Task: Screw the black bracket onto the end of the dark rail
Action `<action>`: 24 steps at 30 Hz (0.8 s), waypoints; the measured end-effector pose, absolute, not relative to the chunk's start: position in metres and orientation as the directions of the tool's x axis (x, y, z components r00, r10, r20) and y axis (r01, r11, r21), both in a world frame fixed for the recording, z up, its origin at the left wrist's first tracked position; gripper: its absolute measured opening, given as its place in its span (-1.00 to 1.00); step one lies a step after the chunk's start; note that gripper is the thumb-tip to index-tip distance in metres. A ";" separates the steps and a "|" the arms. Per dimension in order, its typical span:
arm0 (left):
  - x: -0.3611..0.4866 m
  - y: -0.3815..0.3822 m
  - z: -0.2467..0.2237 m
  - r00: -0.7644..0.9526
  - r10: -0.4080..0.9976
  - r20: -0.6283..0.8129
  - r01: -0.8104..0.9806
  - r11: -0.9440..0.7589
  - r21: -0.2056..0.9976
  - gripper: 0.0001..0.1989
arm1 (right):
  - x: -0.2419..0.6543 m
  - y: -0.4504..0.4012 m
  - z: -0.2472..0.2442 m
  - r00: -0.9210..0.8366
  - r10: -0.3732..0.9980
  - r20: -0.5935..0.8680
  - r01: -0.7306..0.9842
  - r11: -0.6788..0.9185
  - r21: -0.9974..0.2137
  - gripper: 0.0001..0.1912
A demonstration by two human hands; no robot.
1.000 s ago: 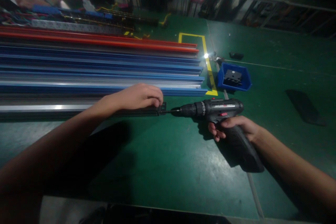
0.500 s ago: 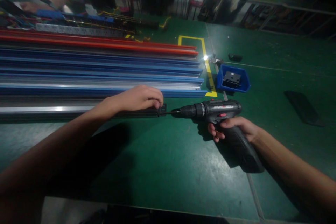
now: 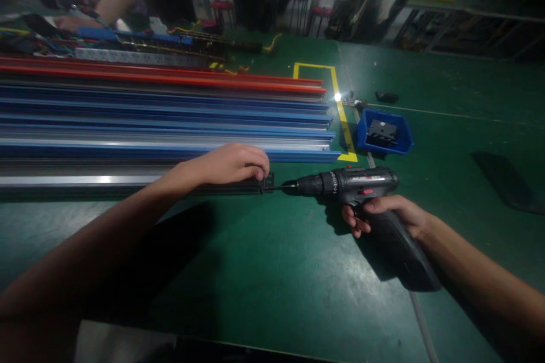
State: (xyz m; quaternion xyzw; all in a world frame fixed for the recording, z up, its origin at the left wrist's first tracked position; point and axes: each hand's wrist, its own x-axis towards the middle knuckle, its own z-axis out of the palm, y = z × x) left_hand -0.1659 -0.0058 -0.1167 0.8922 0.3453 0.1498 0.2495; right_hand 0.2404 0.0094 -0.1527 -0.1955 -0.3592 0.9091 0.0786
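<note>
Only the view has shifted, left fingers [image 3: 258, 161] pinched down at the bracket [image 3: 270, 180], right fingers [image 3: 360, 226] gripping the drill [image 3: 365, 178].

Taking the drill's chuck [image 3: 315, 184] as my clock centre, the widest room lies at 6 o'clock, where bare green tabletop [image 3: 293, 272] runs to the near edge. My left forearm bars 8 o'clock, and my left hand [image 3: 244, 163] blocks 9, with the thin bit [image 3: 281, 186] spanning the gap between us. From 9 round to 11, long blue rails [image 3: 298, 156] and red rails [image 3: 276, 84] form a wall. Past their ends, a narrow lane at 12 to 1 follows the yellow tape [image 3: 347, 136] (flat, so no hindrance), pinched by the blue bin [image 3: 385, 147] at 1 to 2. The drill body [image 3: 366, 180] closes 3; my right hand [image 3: 395, 212] and the drill's handle fill 4.
</note>
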 end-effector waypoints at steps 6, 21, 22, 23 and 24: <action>-0.166 -0.006 -0.117 0.708 0.700 0.096 0.537 -0.622 0.570 -0.79 | 0.242 0.009 -0.153 -0.903 0.297 -0.311 -0.006 -0.731 -0.682 -0.70; -0.167 -0.005 -0.118 0.717 0.689 0.101 0.537 -0.640 0.550 -0.78 | 0.243 0.010 -0.154 -0.916 0.268 -0.299 -0.007 -0.755 -0.655 -0.69; -0.167 -0.005 -0.118 0.717 0.690 0.102 0.537 -0.639 0.551 -0.78 | 0.243 0.011 -0.154 -0.917 0.268 -0.297 -0.008 -0.755 -0.656 -0.69; -0.167 -0.005 -0.118 0.717 0.690 0.103 0.535 -0.639 0.553 -0.78 | 0.243 0.011 -0.154 -0.918 0.266 -0.294 -0.009 -0.754 -0.656 -0.69; -0.167 -0.005 -0.118 0.717 0.689 0.105 0.534 -0.640 0.553 -0.78 | 0.243 0.011 -0.154 -0.919 0.267 -0.291 -0.011 -0.754 -0.657 -0.69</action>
